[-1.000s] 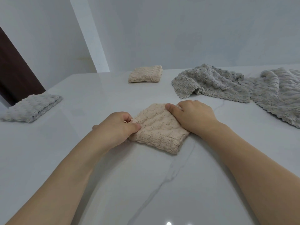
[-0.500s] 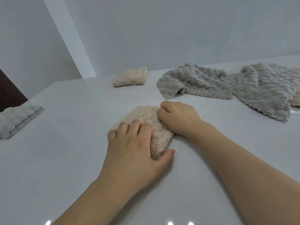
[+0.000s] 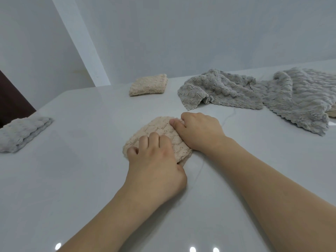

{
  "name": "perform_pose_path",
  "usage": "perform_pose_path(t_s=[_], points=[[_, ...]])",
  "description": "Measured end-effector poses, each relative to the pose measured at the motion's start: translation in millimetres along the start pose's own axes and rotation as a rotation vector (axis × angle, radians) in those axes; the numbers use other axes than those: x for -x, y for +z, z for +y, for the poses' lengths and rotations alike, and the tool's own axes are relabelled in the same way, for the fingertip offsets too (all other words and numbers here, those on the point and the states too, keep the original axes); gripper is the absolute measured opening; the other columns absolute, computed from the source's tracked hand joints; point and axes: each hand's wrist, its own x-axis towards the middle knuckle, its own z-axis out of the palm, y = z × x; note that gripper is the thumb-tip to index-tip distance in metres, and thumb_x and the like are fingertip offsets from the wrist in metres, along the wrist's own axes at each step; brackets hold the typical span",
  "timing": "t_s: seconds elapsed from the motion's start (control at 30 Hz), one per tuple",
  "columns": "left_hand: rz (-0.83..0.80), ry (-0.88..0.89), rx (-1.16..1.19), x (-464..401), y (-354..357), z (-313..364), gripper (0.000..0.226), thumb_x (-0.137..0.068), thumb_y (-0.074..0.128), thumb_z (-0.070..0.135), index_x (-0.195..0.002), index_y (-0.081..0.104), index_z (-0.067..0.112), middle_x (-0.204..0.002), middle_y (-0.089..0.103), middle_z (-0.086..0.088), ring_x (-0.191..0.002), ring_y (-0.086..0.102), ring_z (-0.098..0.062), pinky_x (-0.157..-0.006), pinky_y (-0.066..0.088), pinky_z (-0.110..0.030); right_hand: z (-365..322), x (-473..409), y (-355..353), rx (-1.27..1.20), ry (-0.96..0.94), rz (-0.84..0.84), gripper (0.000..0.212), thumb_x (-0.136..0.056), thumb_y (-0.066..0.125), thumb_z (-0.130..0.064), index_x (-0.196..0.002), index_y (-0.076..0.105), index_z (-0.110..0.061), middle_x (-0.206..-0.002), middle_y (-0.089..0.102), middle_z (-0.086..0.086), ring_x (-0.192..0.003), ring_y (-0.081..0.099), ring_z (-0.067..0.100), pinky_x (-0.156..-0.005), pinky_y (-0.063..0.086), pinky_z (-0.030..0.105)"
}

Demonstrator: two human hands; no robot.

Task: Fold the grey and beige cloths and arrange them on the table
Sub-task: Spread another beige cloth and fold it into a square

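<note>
A beige cloth, folded small, lies on the white table in front of me. My left hand lies over its near part, fingers curled on top and thumb against the near right edge, holding it. My right hand holds the cloth's far right edge, thumb on top and fingers curled behind it. A second folded beige cloth sits at the back. A folded grey cloth lies at the left edge. Two unfolded grey cloths lie crumpled at the back right.
A bit of another beige cloth shows under the right-hand grey cloth at the frame's edge. A white wall stands behind the table. A dark panel shows beyond the table's left corner.
My left hand has moved from the beige cloth's left corner onto its near part. The cloth now looks more compact. My right hand has stayed on the far right edge.
</note>
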Motion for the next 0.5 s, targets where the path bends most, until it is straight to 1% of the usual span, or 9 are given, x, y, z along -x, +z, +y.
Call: perform_pose_path(t_s=[0.07,0.13,0.2,0.3,0.37,0.5], points=[[-0.058,0.008,0.01,1,-2,-3,0.039,-0.067,0.025,0.037,-0.103,0.035,0.023,-0.106,0.029,0.005,-0.108,0.032,-0.021,-0.087,0.029,-0.037,0,0,0,0.002,0.002,0.003,0.039,-0.098,0.027,-0.056,-0.084,0.042,-0.023,-0.111,0.064,0.009,-0.106,0.056,0.03,-0.075,0.032,0.036],[-0.089,0.013,0.017,0,-4,-4,0.04,-0.068,0.025,0.039,-0.104,0.034,0.024,-0.109,0.029,0.005,-0.11,0.031,-0.02,-0.092,0.03,-0.038,0,0,0,0.003,0.003,0.008,0.039,-0.098,0.027,-0.056,-0.083,0.042,-0.023,-0.11,0.064,0.009,-0.105,0.056,0.03,-0.074,0.032,0.036],[-0.065,0.01,0.033,2,-5,-4,0.04,-0.069,0.026,0.043,-0.104,0.035,0.026,-0.11,0.033,0.007,-0.108,0.033,-0.019,-0.093,0.032,-0.038,0,0,0,0.002,0.006,0.008,0.04,-0.098,0.027,-0.056,-0.083,0.042,-0.022,-0.109,0.064,0.009,-0.105,0.056,0.03,-0.074,0.031,0.036],[0.056,0.016,0.044,4,-2,-4,0.041,-0.07,0.021,0.051,-0.097,0.039,0.027,-0.102,0.04,0.008,-0.099,0.039,-0.018,-0.086,0.036,-0.037,0,-1,1,-0.001,0.002,0.013,0.04,-0.098,0.027,-0.057,-0.083,0.042,-0.022,-0.108,0.064,0.009,-0.104,0.056,0.03,-0.073,0.031,0.036],[0.127,0.021,0.055,4,2,-3,0.04,-0.071,0.024,0.053,-0.091,0.043,0.025,-0.094,0.043,0.008,-0.093,0.042,-0.02,-0.078,0.036,-0.039,0,-1,1,-0.001,0.001,0.011,0.04,-0.098,0.027,-0.056,-0.084,0.042,-0.022,-0.109,0.064,0.01,-0.105,0.057,0.03,-0.073,0.031,0.036],[0.155,0.036,0.048,3,6,-1,0.039,-0.069,0.023,0.041,-0.09,0.047,0.02,-0.092,0.045,0.003,-0.088,0.045,-0.023,-0.071,0.035,-0.038,-1,-1,1,0.01,0.003,0.01,0.039,-0.099,0.026,-0.056,-0.084,0.042,-0.023,-0.11,0.064,0.009,-0.106,0.056,0.03,-0.073,0.03,0.036]])
